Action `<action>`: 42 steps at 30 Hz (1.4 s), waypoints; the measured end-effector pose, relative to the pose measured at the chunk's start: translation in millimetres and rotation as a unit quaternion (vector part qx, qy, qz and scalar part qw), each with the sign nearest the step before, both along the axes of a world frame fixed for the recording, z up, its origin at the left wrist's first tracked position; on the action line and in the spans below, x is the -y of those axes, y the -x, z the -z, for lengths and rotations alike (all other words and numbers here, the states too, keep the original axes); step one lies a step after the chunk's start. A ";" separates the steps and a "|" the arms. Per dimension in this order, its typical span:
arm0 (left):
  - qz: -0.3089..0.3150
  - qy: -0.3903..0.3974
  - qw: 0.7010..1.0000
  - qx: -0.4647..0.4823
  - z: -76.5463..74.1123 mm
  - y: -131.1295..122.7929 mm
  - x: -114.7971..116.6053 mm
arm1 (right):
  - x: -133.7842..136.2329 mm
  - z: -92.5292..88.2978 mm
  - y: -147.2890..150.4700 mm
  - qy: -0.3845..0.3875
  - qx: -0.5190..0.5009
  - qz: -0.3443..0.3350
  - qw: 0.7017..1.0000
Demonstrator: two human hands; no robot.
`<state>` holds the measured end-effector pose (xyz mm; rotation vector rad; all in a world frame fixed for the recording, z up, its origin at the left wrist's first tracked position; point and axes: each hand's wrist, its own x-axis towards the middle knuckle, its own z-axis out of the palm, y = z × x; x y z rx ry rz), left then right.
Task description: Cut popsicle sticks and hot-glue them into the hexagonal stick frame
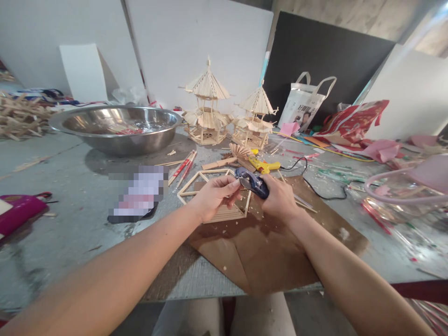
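Note:
My right hand (281, 196) is wrapped round a dark blue hand cutter (257, 184) with a metal blade at its front. Close to the blade, the fingers of my left hand (216, 196) are pinched together. Whatever they hold is too small or hidden to name. Beneath both hands lies a flat frame of thin wooden sticks (189, 192), partly filled with parallel sticks and partly covered by my left hand. It rests over a brown sheet of card or paper (269, 252). A yellow glue gun (264, 165) lies just beyond the cutter.
Two stick-built pagoda models (209, 116) stand at the back. A large steel bowl (119, 144) sits left of them, with a phone (140, 196) nearer me. A clear container with a pink rim (406, 186), plastic scraps and the glue gun's black cable (324, 198) lie on the right.

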<state>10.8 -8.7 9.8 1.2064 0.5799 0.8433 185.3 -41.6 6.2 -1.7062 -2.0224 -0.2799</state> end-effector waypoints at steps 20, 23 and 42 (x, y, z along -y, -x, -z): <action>-0.027 0.015 0.999 -0.040 -2.7 0.5 0.5 | -5.0 3.2 1.3 0.019 0.022 0.088 0.996; -0.030 0.016 0.998 -0.055 -2.5 1.1 -0.6 | -11.2 7.1 -5.4 -0.010 -0.004 0.081 0.997; -0.012 -0.192 0.952 -0.240 1.2 1.8 -2.4 | -2.0 7.9 -3.7 -0.071 -0.042 -0.114 0.990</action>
